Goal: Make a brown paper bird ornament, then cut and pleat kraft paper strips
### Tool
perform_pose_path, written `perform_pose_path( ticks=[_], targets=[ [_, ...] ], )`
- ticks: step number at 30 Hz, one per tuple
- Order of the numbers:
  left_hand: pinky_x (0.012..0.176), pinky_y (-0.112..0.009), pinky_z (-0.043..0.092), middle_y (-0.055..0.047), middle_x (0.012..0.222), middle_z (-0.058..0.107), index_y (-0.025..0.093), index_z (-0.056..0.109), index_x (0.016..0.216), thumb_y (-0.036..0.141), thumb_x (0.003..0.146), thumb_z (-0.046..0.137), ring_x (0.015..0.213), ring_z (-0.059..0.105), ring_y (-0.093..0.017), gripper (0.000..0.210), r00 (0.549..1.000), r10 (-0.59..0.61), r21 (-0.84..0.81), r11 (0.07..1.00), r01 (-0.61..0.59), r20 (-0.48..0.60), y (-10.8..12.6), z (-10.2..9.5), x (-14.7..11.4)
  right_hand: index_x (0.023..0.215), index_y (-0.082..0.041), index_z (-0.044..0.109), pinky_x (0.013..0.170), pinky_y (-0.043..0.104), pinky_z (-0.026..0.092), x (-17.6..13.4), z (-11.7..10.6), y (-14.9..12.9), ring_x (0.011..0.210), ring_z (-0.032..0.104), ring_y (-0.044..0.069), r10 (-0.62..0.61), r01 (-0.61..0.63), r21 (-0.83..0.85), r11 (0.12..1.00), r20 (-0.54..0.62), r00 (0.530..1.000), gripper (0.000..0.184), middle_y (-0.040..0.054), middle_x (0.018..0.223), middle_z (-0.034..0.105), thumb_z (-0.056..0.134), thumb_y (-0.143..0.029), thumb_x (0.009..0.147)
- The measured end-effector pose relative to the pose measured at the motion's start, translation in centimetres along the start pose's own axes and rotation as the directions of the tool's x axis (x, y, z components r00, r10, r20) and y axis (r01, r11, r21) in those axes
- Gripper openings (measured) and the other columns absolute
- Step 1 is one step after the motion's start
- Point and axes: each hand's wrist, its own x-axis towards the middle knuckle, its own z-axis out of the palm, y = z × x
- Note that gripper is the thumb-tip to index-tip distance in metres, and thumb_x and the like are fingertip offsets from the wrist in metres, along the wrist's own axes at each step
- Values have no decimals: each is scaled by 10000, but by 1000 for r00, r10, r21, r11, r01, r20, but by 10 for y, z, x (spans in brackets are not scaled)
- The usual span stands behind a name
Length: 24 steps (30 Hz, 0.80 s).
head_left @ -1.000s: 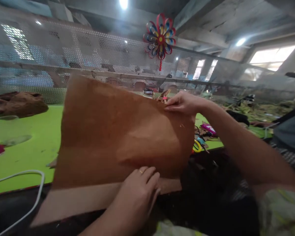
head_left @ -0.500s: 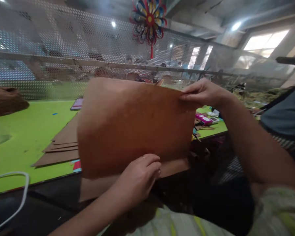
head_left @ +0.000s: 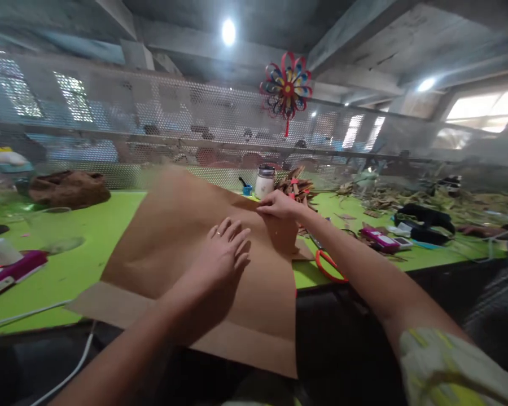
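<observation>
Brown paper (head_left: 169, 242) directly beneath the left hand (head_left: 226, 251); left hand open, palm down, fingers spread, firm contact cannot be told; right hand (head_left: 275, 206) pinches the paper's far edge between thumb and fingers, near a jar (head_left: 265, 184); paper's near edge, a paler strip (head_left: 245, 341), overhangs the front of the green table (head_left: 114, 217); red-handled scissors (head_left: 319, 264) near its right edge; leftward, green surface shows between paper and a see-through cup (head_left: 55, 231).

I have the left hand (head_left: 225, 251) palm-down, loosely spread; the right hand (head_left: 279, 204) reaches farther forward, pinching.
</observation>
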Motion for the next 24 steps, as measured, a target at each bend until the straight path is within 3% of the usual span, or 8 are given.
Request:
perform_pose_path(
  ticks=[3, 5, 7, 10, 12, 16, 20, 24],
  targets=[
    [995, -539, 274, -126, 1359, 417, 215, 460, 1284, 415, 873, 451, 1295, 280, -354, 457, 986, -90, 49, 995, 84, 141, -10, 26, -13, 946, -123, 691, 720, 239, 438, 8, 28, 8, 794, 597, 161, 66, -70, -93, 993, -43, 997, 234, 73, 910, 697, 512, -204, 818],
    [980, -540, 281, -125, 1349, 430, 224, 441, 1303, 457, 894, 383, 1281, 304, -347, 474, 969, -126, 30, 992, 122, 212, -14, 37, -21, 1070, -129, 647, 841, 283, 435, -1, 42, 15, 943, 591, 192, 70, -82, -143, 986, -90, 993, 288, 111, 1085, 658, 479, -213, 851],
    [979, -528, 276, -127, 1342, 440, 225, 437, 1311, 490, 909, 311, 1272, 318, -333, 498, 957, -136, 0, 990, 141, 255, -16, 43, -26, 1127, -105, 608, 945, 341, 395, -22, 53, 20, 1080, 538, 222, 2, -19, -208, 978, -83, 997, 324, 147, 1175, 606, 460, -230, 866],
    [989, -514, 256, -121, 1351, 435, 235, 452, 1305, 519, 910, 266, 1269, 320, -317, 521, 951, -142, -35, 987, 157, 274, -18, 46, -27, 1196, -141, 559, 1031, 377, 329, -63, 70, 19, 1214, 441, 214, -157, 167, -219, 961, 61, 986, 373, 119, 1243, 564, 396, -313, 908],
    [997, -514, 238, -109, 1360, 426, 248, 459, 1301, 532, 907, 261, 1268, 317, -315, 524, 951, -149, -46, 985, 168, 272, -19, 48, -26, 1241, -142, 526, 1034, 400, 328, -88, 81, 15, 1236, 425, 230, -113, 138, -246, 959, 111, 987, 428, 127, 1284, 532, 365, -373, 918],
    [1003, -526, 214, -96, 1381, 402, 263, 455, 1303, 537, 905, 254, 1276, 298, -330, 524, 950, -163, -41, 983, 180, 267, -21, 55, -26, 1292, -138, 479, 1012, 416, 339, -112, 90, 9, 1241, 413, 250, 29, -5, -301, 954, 74, 997, 480, 134, 1341, 477, 324, -409, 928],
    [993, -550, 213, -103, 1374, 410, 257, 460, 1301, 528, 909, 249, 1278, 289, -345, 522, 947, -168, -40, 982, 185, 273, -21, 57, -27, 1231, -154, 531, 931, 381, 385, -102, 81, 12, 1111, 495, 240, 39, -13, -295, 955, 81, 996, 413, 125, 1226, 564, 356, -367, 925],
    [991, -538, 227, -104, 1359, 430, 255, 460, 1303, 522, 909, 254, 1267, 310, -339, 518, 949, -164, -47, 982, 182, 268, -19, 54, -27, 1041, -149, 636, 837, 308, 402, -79, 72, 19, 954, 544, 204, 23, 8, -276, 961, 108, 994, 299, 104, 1018, 637, 415, -297, 904]
  ],
)
